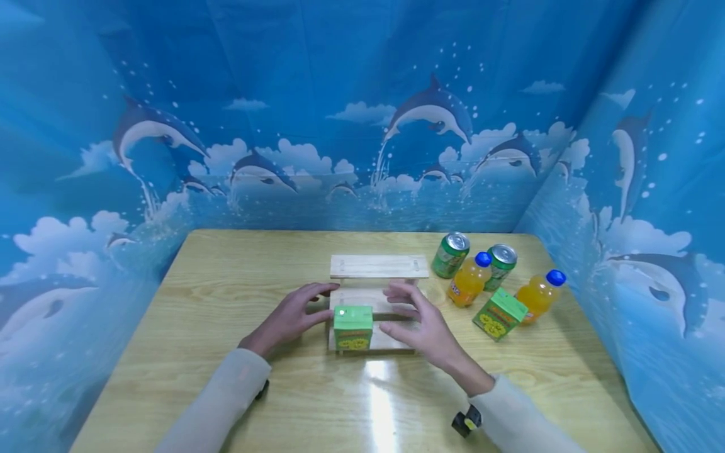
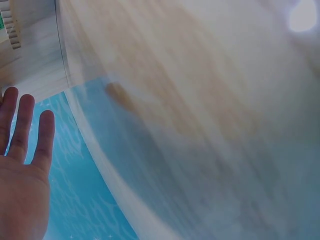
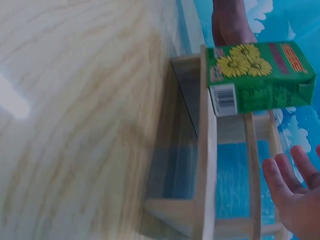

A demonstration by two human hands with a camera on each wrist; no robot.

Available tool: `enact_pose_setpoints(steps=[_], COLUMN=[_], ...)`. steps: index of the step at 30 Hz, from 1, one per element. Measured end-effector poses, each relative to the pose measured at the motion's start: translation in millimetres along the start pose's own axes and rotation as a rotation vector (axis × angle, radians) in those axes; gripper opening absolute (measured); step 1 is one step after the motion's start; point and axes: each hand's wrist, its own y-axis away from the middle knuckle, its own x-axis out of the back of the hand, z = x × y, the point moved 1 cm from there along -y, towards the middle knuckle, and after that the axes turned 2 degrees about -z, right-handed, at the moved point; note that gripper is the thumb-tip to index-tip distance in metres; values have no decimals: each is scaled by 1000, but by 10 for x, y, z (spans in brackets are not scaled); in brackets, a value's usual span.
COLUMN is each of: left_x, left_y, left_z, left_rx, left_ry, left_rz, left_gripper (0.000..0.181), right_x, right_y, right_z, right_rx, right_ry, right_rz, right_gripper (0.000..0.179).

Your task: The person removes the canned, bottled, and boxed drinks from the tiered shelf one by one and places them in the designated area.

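A small stepped wooden rack (image 1: pixel 379 266) of pale slats stands in the middle of the table. On the left end of its lowest, front slat sits a green drink carton (image 1: pixel 354 328) with yellow flowers, upright. My left hand (image 1: pixel 291 314) is at the rack's left side, thumb beside the carton; whether it touches cannot be made out. In the left wrist view its fingers (image 2: pixel 46 131) look straight. Over the rack's right part hovers my right hand (image 1: pixel 423 326), fingers spread and holding nothing. The right wrist view shows the same carton (image 3: pixel 260 82) standing on the slat.
Right of the rack stand two green soda cans (image 1: pixel 450 255) (image 1: pixel 501 267), two orange soda bottles with blue caps (image 1: pixel 469 280) (image 1: pixel 540 296) and another green carton (image 1: pixel 500 314). A blue dolphin-print curtain (image 1: pixel 317 113) surrounds the wooden table (image 1: pixel 238 264) at the back and sides.
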Motion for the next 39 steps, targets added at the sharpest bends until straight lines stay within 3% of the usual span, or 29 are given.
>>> enact_pose_setpoints(steps=[13, 21, 39], left_x=[4, 11, -3], left_y=[-6, 4, -1], left_z=[-7, -16, -25], left_rx=[-16, -47, -70], left_ry=[-1, -9, -25], left_rz=[8, 18, 26], left_gripper=[59, 59, 59], right_x=[-278, -397, -423], right_y=[-20, -21, -65], right_z=[19, 37, 101], right_rx=[-21, -33, -14], right_ry=[53, 131, 121], right_rz=[-88, -85, -81], right_gripper=[78, 77, 65])
